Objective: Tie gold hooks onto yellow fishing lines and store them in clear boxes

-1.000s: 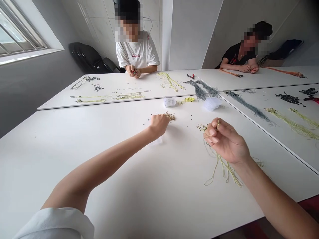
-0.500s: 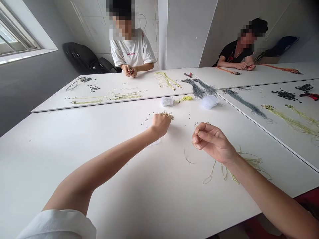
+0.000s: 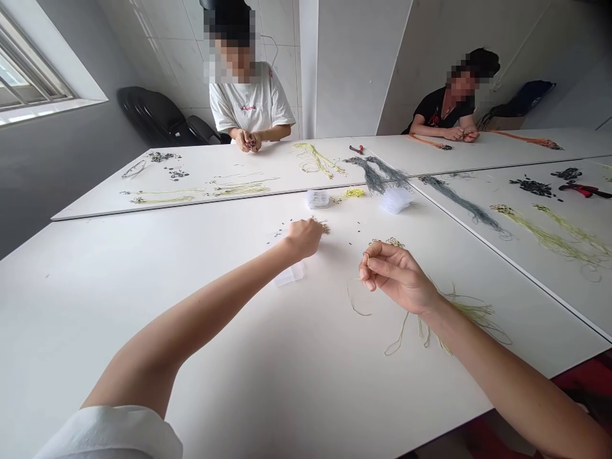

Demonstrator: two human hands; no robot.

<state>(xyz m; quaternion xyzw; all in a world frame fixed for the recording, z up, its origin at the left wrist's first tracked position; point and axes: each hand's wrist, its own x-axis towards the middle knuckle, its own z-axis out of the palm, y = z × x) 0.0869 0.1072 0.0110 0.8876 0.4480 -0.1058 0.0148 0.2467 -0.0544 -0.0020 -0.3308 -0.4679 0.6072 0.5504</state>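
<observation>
My left hand (image 3: 305,238) is closed, its fingertips hidden at a pile of small brass-coloured pieces (image 3: 325,225). What they hold, if anything, does not show. Below that wrist lies a clear plastic tray (image 3: 289,274). My right hand (image 3: 398,274) pinches a small loop of cord (image 3: 366,257) between thumb and fingers, raised over the table. Under my right forearm are yellow-green cords (image 3: 471,312), partly covered by it. Small looped pieces (image 3: 394,242) sit just behind the right hand.
Clear plastic boxes (image 3: 318,199) and a stack of clear pieces (image 3: 396,200) stand farther back, near yellow bits (image 3: 354,192). Grey cord bundles (image 3: 370,173) lie across the table joint. Two people sit opposite, one in a white shirt (image 3: 251,105), one in black (image 3: 442,111).
The whole view has shifted slightly. My left hand remains at the brass-coloured pile, and more of the clear tray shows below it. The right hand still pinches the cord.
</observation>
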